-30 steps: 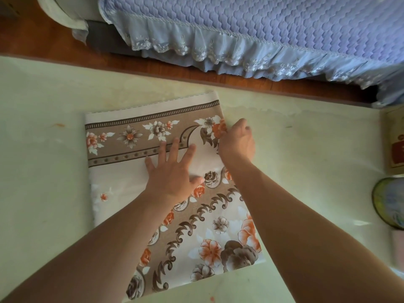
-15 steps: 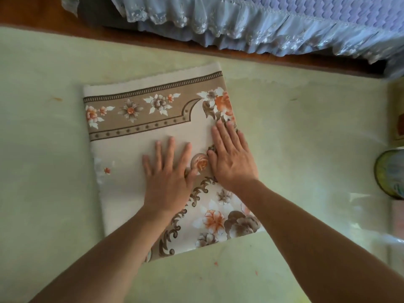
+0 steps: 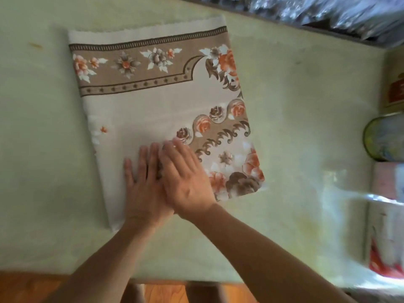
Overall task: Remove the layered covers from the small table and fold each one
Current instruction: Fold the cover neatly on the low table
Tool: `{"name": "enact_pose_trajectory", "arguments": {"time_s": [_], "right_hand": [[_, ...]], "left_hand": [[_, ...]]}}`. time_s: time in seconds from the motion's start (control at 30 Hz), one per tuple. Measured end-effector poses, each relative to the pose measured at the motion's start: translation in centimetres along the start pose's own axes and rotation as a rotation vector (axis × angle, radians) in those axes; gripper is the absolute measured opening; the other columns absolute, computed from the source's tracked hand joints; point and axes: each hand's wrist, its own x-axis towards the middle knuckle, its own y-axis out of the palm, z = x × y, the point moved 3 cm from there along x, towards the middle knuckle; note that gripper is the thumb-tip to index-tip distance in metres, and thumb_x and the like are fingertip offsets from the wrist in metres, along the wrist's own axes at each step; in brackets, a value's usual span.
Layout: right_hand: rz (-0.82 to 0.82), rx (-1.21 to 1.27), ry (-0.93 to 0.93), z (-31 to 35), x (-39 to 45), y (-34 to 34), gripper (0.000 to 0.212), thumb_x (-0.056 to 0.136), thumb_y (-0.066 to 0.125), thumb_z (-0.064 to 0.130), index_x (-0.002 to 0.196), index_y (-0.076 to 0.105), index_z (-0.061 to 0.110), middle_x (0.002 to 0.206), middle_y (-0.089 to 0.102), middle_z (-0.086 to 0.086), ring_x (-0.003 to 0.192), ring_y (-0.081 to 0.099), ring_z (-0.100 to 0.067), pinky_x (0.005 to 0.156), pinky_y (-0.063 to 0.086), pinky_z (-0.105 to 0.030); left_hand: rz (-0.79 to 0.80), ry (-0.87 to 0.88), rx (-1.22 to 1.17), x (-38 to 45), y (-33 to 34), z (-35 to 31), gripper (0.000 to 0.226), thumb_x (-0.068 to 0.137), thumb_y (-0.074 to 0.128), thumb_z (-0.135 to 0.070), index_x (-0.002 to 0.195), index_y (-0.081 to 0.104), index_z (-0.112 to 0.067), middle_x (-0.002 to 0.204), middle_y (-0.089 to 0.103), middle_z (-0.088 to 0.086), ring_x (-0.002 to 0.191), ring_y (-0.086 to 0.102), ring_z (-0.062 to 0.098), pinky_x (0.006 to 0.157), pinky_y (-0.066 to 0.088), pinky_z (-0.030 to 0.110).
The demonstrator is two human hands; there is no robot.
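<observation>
The folded cream cloth cover with brown and orange floral print (image 3: pixel 157 110) is laid flat on the pale green table surface (image 3: pixel 295 119) and pressed near its front edge by the flat, open-fingered left hand (image 3: pixel 142 189), partly overlapped by the equally flat right hand (image 3: pixel 188 180), nothing being gripped.

Both arms reach forward. The left hand (image 3: pixel 142 189) lies flat, fingers straight. The right hand (image 3: pixel 185 178) lies flat, partly over it.

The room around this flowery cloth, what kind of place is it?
Probably a home, perhaps a bedroom. The folded floral cover lies on a small table with a pale green top, frilled bluish bedding lies just beyond it, and a round tin sits at the side.
</observation>
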Motion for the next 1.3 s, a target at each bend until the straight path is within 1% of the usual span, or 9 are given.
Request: {"name": "enact_pose_trajectory", "arguments": {"time_s": [0.23,0.43,0.53,0.6,0.7,0.8,0.97,1.13,1.3], "right_hand": [[-0.026,-0.227,0.131,-9.6,-5.0,-2.7,0.056,0.102,0.042,0.035,0.150,0.043,0.006,0.160,0.032,-0.016,0.152,0.020,-0.032,0.120,0.025,-0.053],[0.167,-0.496,0.232,-15.1,-5.8,-6.6,0.061,0.105,0.025,0.049,0.160,0.018,0.024,0.168,0.005,-0.009,0.155,-0.003,-0.033,0.124,0.007,-0.055],[0.018,-0.431,0.277,-11.8,-5.4,-7.0,0.053,0.105,0.044,0.026,0.155,0.033,0.014,0.166,0.013,-0.016,0.153,0.001,-0.038,0.124,0.004,-0.055],[-0.101,-0.242,0.220,-6.6,-3.7,-5.2,0.047,0.099,0.049,0.009,0.146,0.047,0.005,0.161,0.028,-0.018,0.153,0.012,-0.037,0.123,0.014,-0.054],[-0.048,0.151,0.137,0.7,1.7,-0.7,0.041,0.103,0.044,0.013,0.143,0.050,0.002,0.157,0.038,-0.014,0.152,0.022,-0.029,0.124,0.020,-0.041],[-0.078,0.286,0.148,1.4,5.8,1.7,0.041,0.106,0.037,0.022,0.135,0.059,0.002,0.148,0.050,-0.013,0.146,0.036,-0.025,0.121,0.029,-0.040],[-0.180,0.187,0.053,-0.5,5.8,3.0,0.038,0.105,0.040,0.014,0.134,0.059,-0.001,0.144,0.054,-0.014,0.142,0.043,-0.026,0.117,0.035,-0.042],[-0.168,-0.163,-0.057,0.4,5.9,4.4,0.044,0.101,0.051,0.016,0.142,0.053,0.002,0.152,0.046,-0.017,0.146,0.036,-0.033,0.118,0.029,-0.051],[-0.119,-0.228,-0.063,0.8,6.2,4.4,0.049,0.101,0.047,0.020,0.146,0.048,0.002,0.155,0.041,-0.017,0.148,0.031,-0.033,0.118,0.029,-0.052]], "left_hand": [[-0.071,0.043,-0.015,-0.2,-0.6,-0.1,0.068,0.100,0.030,-0.053,0.162,0.018,-0.030,0.169,0.008,0.015,0.156,0.003,0.037,0.122,0.004,0.064],[-0.068,0.032,-0.032,-0.4,-0.4,0.0,0.069,0.099,0.031,-0.054,0.162,0.016,-0.030,0.170,0.007,0.014,0.156,0.002,0.037,0.121,0.006,0.065],[-0.082,0.036,-0.038,-0.3,-0.5,0.0,0.070,0.100,0.035,-0.053,0.162,0.016,-0.030,0.170,0.007,0.014,0.156,0.002,0.037,0.121,0.005,0.065],[-0.086,0.036,-0.040,-0.3,-0.4,-0.1,0.071,0.100,0.036,-0.054,0.163,0.013,-0.030,0.170,0.006,0.014,0.156,0.000,0.037,0.121,0.004,0.065],[-0.048,0.031,-0.034,-0.1,-0.2,-0.2,0.092,0.089,0.046,-0.060,0.162,0.005,-0.023,0.169,0.010,0.014,0.156,0.002,0.036,0.121,0.005,0.065],[-0.032,0.042,-0.043,0.2,0.2,-0.1,0.097,0.084,0.048,-0.057,0.163,0.008,-0.017,0.169,0.010,0.014,0.156,0.006,0.035,0.122,0.004,0.064],[-0.182,0.098,-0.164,-2.9,0.3,3.5,0.062,0.103,0.044,-0.040,0.158,0.033,-0.013,0.165,0.027,0.015,0.156,0.017,0.030,0.124,0.018,0.054],[-0.115,0.046,-0.131,-5.7,1.1,8.6,0.076,0.100,0.046,-0.053,0.160,0.024,-0.011,0.168,0.013,0.017,0.157,0.008,0.032,0.125,0.017,0.050],[-0.117,-0.015,-0.106,-1.5,0.2,10.9,0.081,0.100,0.036,-0.058,0.160,0.021,-0.004,0.168,0.014,0.016,0.157,0.010,0.028,0.125,0.017,0.049]]}}
